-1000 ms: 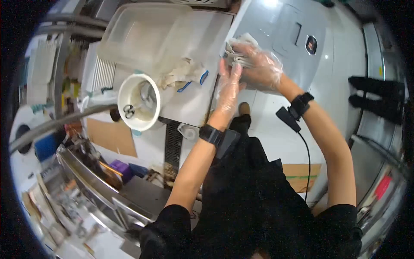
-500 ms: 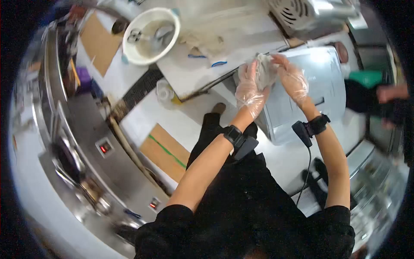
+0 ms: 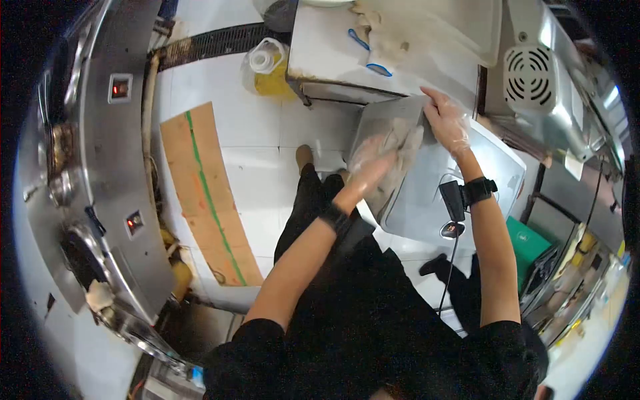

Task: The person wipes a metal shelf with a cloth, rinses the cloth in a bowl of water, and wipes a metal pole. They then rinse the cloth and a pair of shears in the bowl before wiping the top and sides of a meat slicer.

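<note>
My left hand [image 3: 375, 163], in a clear plastic glove and smeared by motion, is on a greyish cloth [image 3: 408, 152] against the shiny side of a silver box-shaped appliance [image 3: 433, 193]. The cloth's outline is blurred too. My right hand [image 3: 447, 123], also gloved, lies at the appliance's upper edge with its fingers extended and no object in it. A small round display [image 3: 452, 230] glows near the appliance's front edge.
Pale gloves or cloths with blue edging [image 3: 387, 50] lie on a white table [image 3: 320, 40]. Beside it stand a jug of yellow liquid [image 3: 267, 67] and a vented machine [image 3: 530, 73]. Cardboard [image 3: 207, 193] covers some floor. A person's dark-clad leg [image 3: 460, 287] shows at lower right.
The view has swung toward the floor and right. My hands have separated: the left has moved down the appliance's side with the cloth, while the right has let go of it.
</note>
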{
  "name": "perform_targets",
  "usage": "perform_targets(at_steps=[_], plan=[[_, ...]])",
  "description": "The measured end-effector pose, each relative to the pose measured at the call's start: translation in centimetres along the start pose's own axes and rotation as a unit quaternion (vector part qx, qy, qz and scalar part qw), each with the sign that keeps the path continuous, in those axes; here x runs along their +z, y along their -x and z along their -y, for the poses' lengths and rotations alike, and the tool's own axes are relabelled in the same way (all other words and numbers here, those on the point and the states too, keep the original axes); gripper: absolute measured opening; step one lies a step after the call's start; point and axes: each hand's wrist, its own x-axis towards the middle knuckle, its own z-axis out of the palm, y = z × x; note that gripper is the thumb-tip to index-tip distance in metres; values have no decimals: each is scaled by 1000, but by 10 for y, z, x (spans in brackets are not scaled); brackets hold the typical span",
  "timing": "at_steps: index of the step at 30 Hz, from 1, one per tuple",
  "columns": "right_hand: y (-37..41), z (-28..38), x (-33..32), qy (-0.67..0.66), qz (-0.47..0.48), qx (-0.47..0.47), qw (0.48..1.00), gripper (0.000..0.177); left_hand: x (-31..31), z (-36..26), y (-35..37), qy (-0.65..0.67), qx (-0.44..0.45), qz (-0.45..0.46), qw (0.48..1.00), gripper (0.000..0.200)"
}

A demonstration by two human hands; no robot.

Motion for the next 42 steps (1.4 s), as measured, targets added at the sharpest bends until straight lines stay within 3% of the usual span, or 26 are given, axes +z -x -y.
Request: perform_targets(at_steps=[1,2,4,5,7,10,14,16,23,26,31,35,37,41,42], plan=[[-2,0,0,2,14,-7,1000,36,-4,-19,-13,-103,15,-18,994,68],[-5,0,2,9,19,-15,1000,36,-1,-24,-29,-93,15,-24,995,68],[-7,-1,7,40,0,-35,999,36,7,-30,-50,-43,130,-95,986,68],[-8,0,7,46,5,-39,998,36,11,-23,-51,-36,129,-99,986,68],[-8,2,8,85,2,-47,995,34,16,-10,-48,-232,191,-16,954,69],[-4,10,3,44,12,-31,998,33,-12,-41,16,-121,157,-8,980,65],[-5,14,-2,61,38,-21,997,34,-15,-30,21,-111,91,51,988,64],[-6,9,2,61,23,-48,997,36,-10,-26,-3,-99,167,31,981,64],[-4,-5,11,79,24,-39,996,45,2,-27,-89,-58,245,8,968,56],[-5,-5,15,61,-11,-69,996,49,-10,-15,-40,-155,216,63,962,55],[-5,-3,10,92,3,-95,991,51,-32,-10,56,-149,166,111,968,47],[-8,-2,10,84,2,-108,991,50,-24,-12,23,-106,186,102,971,50],[-8,4,6,83,24,-82,993,49,-1,2,-21,-120,218,26,968,46],[-8,0,9,95,22,-75,992,48,1,-37,-89,-40,185,-3,982,47],[-8,4,7,95,20,-68,993,48,1,-40,-100,-90,165,18,982,49]])
